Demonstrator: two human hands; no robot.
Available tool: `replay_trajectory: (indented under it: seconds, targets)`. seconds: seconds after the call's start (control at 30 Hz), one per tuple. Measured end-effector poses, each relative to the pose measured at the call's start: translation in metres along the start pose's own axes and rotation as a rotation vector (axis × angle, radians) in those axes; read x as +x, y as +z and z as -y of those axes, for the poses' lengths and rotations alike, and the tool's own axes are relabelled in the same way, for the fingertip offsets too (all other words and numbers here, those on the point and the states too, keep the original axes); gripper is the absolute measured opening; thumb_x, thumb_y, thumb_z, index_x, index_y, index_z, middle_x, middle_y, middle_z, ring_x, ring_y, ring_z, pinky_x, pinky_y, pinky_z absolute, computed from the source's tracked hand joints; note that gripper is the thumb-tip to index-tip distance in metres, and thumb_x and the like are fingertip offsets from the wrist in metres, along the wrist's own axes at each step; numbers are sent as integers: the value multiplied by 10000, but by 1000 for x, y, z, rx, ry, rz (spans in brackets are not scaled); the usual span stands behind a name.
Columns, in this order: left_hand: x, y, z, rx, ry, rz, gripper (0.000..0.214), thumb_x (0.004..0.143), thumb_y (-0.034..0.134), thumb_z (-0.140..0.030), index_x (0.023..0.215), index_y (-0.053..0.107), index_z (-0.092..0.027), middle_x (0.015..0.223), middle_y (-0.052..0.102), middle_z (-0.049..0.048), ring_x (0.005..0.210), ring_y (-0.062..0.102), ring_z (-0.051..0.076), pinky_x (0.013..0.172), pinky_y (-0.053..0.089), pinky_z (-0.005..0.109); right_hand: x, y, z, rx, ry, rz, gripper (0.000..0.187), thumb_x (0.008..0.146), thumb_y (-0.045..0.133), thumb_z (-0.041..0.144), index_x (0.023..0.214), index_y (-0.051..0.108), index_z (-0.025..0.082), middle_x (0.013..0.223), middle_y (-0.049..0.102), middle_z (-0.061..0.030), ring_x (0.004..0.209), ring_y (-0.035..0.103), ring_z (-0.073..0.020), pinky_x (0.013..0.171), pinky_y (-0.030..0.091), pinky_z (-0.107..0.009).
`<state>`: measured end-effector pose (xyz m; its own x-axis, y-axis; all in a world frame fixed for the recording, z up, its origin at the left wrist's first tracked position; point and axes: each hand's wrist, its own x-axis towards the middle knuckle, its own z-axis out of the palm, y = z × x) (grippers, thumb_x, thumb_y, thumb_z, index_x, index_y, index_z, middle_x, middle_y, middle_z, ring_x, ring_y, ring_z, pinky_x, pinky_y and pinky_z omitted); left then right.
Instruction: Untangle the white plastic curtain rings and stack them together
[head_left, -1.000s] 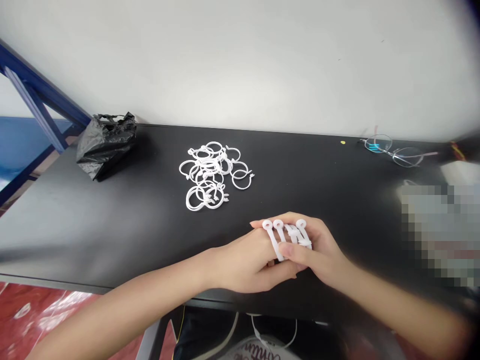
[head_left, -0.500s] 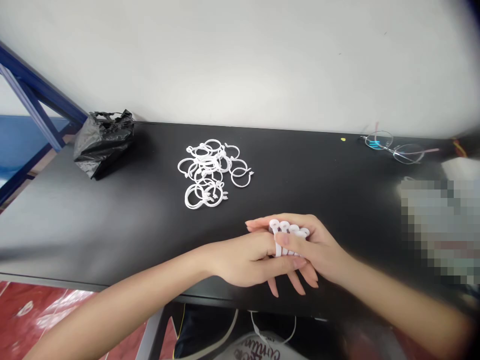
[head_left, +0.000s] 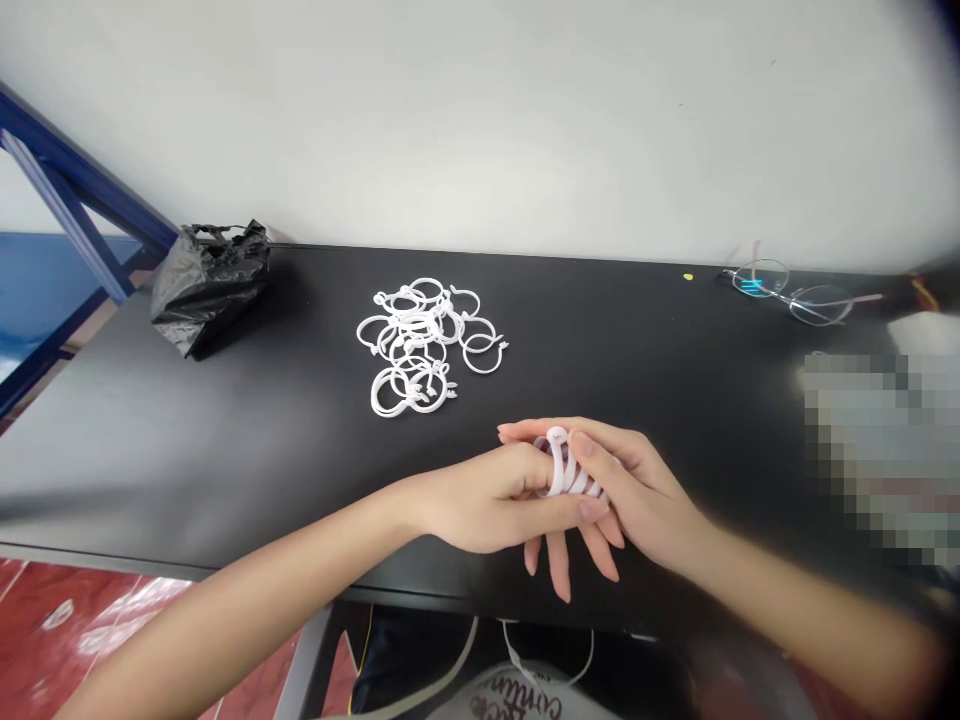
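Several white plastic curtain rings (head_left: 568, 468), stacked side by side, are held between my two hands above the near part of the black table. My left hand (head_left: 491, 500) reaches in from the left, its fingers curled at the rings and its thumb lying along their lower side. From the right, my right hand (head_left: 637, 485) wraps the same stack, with its thumb pressed on the upper edge. Hands and rings overlap, so how the rings sit on the left fingers is partly hidden. Beyond the hands lies a loose pile of similar rings (head_left: 420, 318).
A crumpled black plastic bag (head_left: 210, 290) stands at the table's back left. Eyeglasses (head_left: 787, 292) lie at the back right, beside a blurred-out item (head_left: 877, 450). The black table (head_left: 300, 440) meets a white wall (head_left: 480, 130); a blue metal frame (head_left: 82, 190) rises at left.
My right hand has shifted and its thumb has slid up along the rings. The rings have tilted, with fewer eyelets showing. The pile on the table is unchanged.
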<state>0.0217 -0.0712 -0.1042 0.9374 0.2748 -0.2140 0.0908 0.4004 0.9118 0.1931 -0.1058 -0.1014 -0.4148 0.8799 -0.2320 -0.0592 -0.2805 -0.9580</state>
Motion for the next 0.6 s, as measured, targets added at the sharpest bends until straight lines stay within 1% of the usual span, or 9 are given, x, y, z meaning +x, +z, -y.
replay_trajectory:
  seconds: [0.07, 0.13, 0.2, 0.27, 0.33, 0.4, 0.43, 0.5, 0.6]
  targets:
    - [-1, -2, -1, -65, 16, 35, 394, 990, 457, -452, 1019, 645, -107, 965, 735, 131, 636, 690, 112, 534, 525, 187, 3, -7, 0, -25, -45, 23, 380, 959, 526, 480, 1176, 699, 221, 1202, 713, -94, 977, 726, -211, 839, 597, -329]
    - [-4, -5, -3, -128, 29, 87, 424, 974, 472, -491, 997, 651, -106, 955, 738, 137, 679, 713, 144, 584, 553, 226, 7, -18, -1, -3, -93, 117, 440, 860, 668, 507, 1191, 689, 218, 1192, 713, -96, 1062, 691, -231, 930, 553, -360]
    - [-6, -8, -7, -184, 46, 157, 422, 968, 488, -489, 971, 664, -105, 925, 744, 130, 705, 730, 175, 689, 583, 291, 11, -29, -2, 98, -95, 257, 590, 712, 815, 485, 1208, 667, 204, 1147, 714, -97, 1059, 684, -251, 920, 548, -382]
    - [-9, -11, -9, -222, 61, 235, 397, 976, 490, -454, 957, 680, -105, 895, 748, 118, 734, 743, 202, 808, 584, 359, 14, -36, -4, 195, -80, 357, 638, 631, 888, 383, 1196, 656, 197, 1111, 705, -76, 1038, 682, -230, 901, 549, -362]
    - [-10, -14, -9, -240, 87, 277, 374, 986, 481, -413, 951, 693, -107, 881, 749, 111, 756, 748, 218, 854, 578, 386, 16, -38, -7, 280, -60, 418, 663, 573, 924, 235, 1170, 641, 194, 1059, 700, -41, 980, 686, -180, 856, 556, -301]
    - [-10, -17, -7, -247, 112, 280, 352, 984, 490, -389, 936, 700, -110, 868, 748, 107, 737, 744, 217, 823, 589, 378, 16, -35, -11, 354, -32, 455, 694, 502, 937, 113, 1117, 623, 186, 980, 698, -6, 881, 690, -133, 775, 562, -236]
    - [-10, -18, -6, -254, 115, 273, 342, 976, 506, -388, 918, 700, -112, 849, 746, 102, 706, 738, 210, 790, 595, 367, 15, -32, -13, 391, -19, 462, 691, 476, 938, 82, 1079, 614, 180, 929, 695, 10, 823, 689, -116, 729, 562, -211]
    - [-9, -20, -3, -286, 99, 258, 319, 949, 556, -400, 872, 689, -120, 772, 731, 77, 623, 715, 188, 721, 596, 339, 14, -28, -17, 463, -1, 449, 666, 460, 937, 68, 1018, 589, 177, 834, 686, 35, 713, 681, -92, 624, 551, -165]
    - [-7, -21, -3, -316, 94, 204, 286, 898, 640, -409, 814, 653, -135, 659, 688, 31, 558, 685, 158, 680, 581, 301, 13, -27, -18, 502, 49, 409, 590, 499, 918, 69, 954, 560, 181, 753, 689, 51, 572, 657, -65, 480, 505, -104]
